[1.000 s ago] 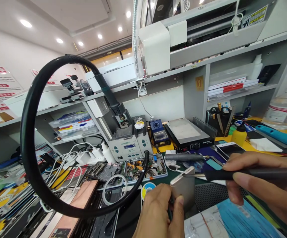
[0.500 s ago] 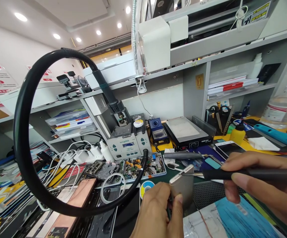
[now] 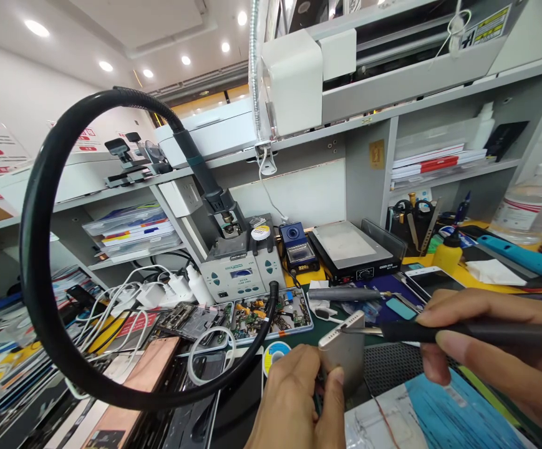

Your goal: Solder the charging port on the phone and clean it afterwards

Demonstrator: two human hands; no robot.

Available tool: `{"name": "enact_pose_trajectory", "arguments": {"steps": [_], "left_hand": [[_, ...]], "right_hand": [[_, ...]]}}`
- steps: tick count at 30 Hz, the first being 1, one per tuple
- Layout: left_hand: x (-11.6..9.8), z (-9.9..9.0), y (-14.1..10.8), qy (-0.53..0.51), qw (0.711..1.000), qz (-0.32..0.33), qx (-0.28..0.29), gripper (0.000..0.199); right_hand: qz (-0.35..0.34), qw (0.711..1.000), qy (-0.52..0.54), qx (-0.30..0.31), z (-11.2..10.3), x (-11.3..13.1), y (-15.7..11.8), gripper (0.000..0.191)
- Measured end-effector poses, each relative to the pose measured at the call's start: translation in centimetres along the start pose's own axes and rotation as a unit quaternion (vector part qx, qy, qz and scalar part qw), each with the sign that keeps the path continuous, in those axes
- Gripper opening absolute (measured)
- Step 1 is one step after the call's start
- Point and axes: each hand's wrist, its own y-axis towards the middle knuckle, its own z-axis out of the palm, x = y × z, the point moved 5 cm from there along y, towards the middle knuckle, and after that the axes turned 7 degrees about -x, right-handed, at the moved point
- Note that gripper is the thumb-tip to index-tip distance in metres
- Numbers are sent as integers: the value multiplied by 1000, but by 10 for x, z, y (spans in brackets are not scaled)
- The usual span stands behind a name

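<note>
My left hand (image 3: 287,396) grips a silver-gold smartphone (image 3: 345,357) between thumb and fingers. The phone stands up with its port edge on top, where small round holes show. From the right, my right hand (image 3: 471,337) pinches a slim black-handled tool (image 3: 406,332) with a thin metal tip; its exact kind is unclear. That tip meets the phone's top edge beside the charging port. Below the hands lie a black textured mat (image 3: 390,362) and a blue-and-white work pad (image 3: 439,405). The lower part of the phone is hidden by my fingers.
A thick black hose (image 3: 34,262) loops across the left, down to the grey rework station (image 3: 242,274). Behind the phone sit a tray of circuit parts (image 3: 310,324) and a flat heating plate (image 3: 350,243). A yellow bottle (image 3: 448,252) and white phone (image 3: 432,280) lie right.
The phone and both hands stay nearly in place. The tool has shifted very slightly left and down, its tip still at the port edge. The camera view has moved a little.
</note>
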Motion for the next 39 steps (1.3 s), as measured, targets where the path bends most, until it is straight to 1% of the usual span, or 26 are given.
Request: {"name": "enact_pose_trajectory", "arguments": {"steps": [3,6,10,15,17,20,23,28,31,35,37,39], "left_hand": [[0,0,0,5,1000,4,3,28],[1,1,1,2,1000,7,-5,29],[1,1,0,-4,999,24,-29,28],[3,2,-1,-13,998,18,-57,24],[3,2,-1,-8,998,17,-64,24],[2,2,-1,-2,998,18,-55,24],[1,1,-1,-6,998,17,-54,23],[1,0,-1,-2,999,-4,-33,24],[1,0,-1,-12,1000,-18,-22,25],[4,1,-1,-17,999,-44,-10,26],[4,2,-1,-17,999,-40,-7,27],[4,3,-1,-11,999,-29,-12,28]], "right_hand": [[-50,996,-73,31,0,3,-1,15],[-75,993,-83,31,0,7,-1,14],[-81,992,-86,33,1,10,-2,12],[-95,991,-93,28,0,9,-3,9],[-96,991,-90,26,0,7,-3,9],[-91,992,-88,26,1,6,-2,10],[-73,995,-67,17,1,6,-1,11],[-32,998,29,-45,6,4,6,29],[-17,998,46,-47,12,4,10,31],[-19,998,34,-45,8,3,8,30],[-30,999,7,-35,4,3,4,26],[-50,998,-30,-10,1,3,-2,18]]}}
